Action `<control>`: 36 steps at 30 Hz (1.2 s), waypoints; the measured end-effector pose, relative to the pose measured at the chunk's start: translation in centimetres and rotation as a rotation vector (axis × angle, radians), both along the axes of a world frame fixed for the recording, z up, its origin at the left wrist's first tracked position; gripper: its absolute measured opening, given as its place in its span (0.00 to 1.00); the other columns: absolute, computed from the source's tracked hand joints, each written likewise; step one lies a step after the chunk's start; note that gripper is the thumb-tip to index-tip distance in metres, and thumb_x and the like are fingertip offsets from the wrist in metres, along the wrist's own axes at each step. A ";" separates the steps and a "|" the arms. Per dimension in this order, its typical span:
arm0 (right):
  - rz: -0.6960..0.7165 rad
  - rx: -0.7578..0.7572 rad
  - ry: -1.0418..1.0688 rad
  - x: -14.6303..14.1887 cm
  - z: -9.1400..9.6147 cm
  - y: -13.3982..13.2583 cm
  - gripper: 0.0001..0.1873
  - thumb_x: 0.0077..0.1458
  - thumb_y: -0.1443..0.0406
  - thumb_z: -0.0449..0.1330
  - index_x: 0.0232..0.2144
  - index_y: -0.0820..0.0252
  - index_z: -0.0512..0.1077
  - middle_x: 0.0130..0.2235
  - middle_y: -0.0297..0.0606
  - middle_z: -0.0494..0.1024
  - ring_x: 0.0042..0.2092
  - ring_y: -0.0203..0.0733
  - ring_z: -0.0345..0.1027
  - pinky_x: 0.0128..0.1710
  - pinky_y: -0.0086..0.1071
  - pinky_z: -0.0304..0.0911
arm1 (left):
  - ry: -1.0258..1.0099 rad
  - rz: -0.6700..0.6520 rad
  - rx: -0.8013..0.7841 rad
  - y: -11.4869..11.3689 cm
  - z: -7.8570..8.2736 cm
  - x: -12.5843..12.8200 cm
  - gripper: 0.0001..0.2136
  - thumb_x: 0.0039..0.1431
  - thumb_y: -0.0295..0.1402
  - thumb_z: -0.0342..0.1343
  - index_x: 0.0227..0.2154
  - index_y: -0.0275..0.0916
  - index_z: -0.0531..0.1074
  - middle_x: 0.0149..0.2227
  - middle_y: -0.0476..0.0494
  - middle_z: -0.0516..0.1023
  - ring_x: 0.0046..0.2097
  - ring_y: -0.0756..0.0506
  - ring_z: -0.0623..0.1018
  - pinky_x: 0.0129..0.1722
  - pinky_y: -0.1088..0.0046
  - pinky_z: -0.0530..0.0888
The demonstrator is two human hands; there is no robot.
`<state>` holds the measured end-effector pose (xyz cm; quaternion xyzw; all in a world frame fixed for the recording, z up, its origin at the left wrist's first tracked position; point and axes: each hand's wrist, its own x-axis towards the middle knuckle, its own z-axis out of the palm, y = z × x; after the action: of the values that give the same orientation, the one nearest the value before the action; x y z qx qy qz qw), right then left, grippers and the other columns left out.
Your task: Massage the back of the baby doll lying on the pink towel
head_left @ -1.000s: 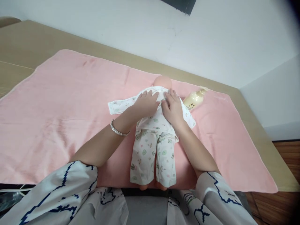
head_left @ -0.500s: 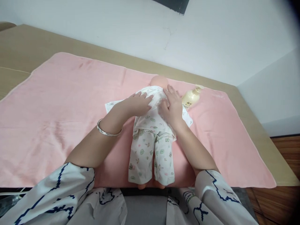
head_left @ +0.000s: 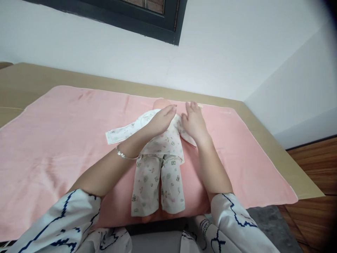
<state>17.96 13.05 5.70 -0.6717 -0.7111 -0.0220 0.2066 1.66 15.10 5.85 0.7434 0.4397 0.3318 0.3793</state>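
Left grip (head_left: 163,120) stands loose, fingers straight and close together, above the upper part of the doll (head_left: 161,150). Right grip (head_left: 195,123) is loose too, fingers stretched out and thumb apart, beside the doll's shoulder; whether either touches the white patterned shirt (head_left: 172,138), I cannot tell. Behind the right fingers shows a small pale tip (head_left: 200,105) of something mostly hidden. A silvery bracelet (head_left: 123,154) circles the left wrist. The doll lies lengthwise on a pink blanket (head_left: 237,151), head (head_left: 161,103) near the tabletop's far edge, matching trousers (head_left: 147,182) running to the near edge. One sleeve reaches toward the left edge. Bare tabletop (head_left: 221,99) borders the blanket along the far and right edges, below a white wall (head_left: 223,56) with a dark window frame (head_left: 147,27).
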 end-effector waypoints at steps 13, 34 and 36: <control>-0.186 0.124 -0.074 3.0 -0.2 1.6 0.22 0.63 0.71 0.46 0.53 0.69 0.73 0.55 0.54 0.78 0.60 0.56 0.69 0.65 0.48 0.58 | -1.306 0.000 -1.135 5.1 1.6 8.8 0.33 0.71 0.48 0.39 0.71 0.29 0.52 0.68 0.26 0.64 0.69 0.39 0.69 0.60 0.66 0.75; -0.475 0.087 -0.063 0.0 -0.1 2.0 0.23 0.62 0.69 0.47 0.55 0.68 0.72 0.55 0.57 0.79 0.58 0.60 0.72 0.55 0.52 0.68 | -1.129 0.151 -1.095 -7.1 4.9 -4.5 0.32 0.71 0.44 0.39 0.73 0.35 0.49 0.71 0.30 0.61 0.72 0.40 0.62 0.73 0.61 0.56; -0.431 0.081 -0.059 -0.2 -0.4 1.9 0.26 0.63 0.69 0.46 0.59 0.71 0.68 0.63 0.60 0.72 0.67 0.59 0.62 0.64 0.56 0.60 | -1.135 0.168 -1.134 -8.6 5.8 -5.0 0.34 0.71 0.44 0.41 0.74 0.35 0.42 0.72 0.29 0.59 0.72 0.41 0.62 0.73 0.60 0.56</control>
<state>17.80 14.98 5.29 -0.7983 -0.5554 -0.1140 0.2030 -3.36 6.53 11.61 0.1205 0.3360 0.4127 0.8380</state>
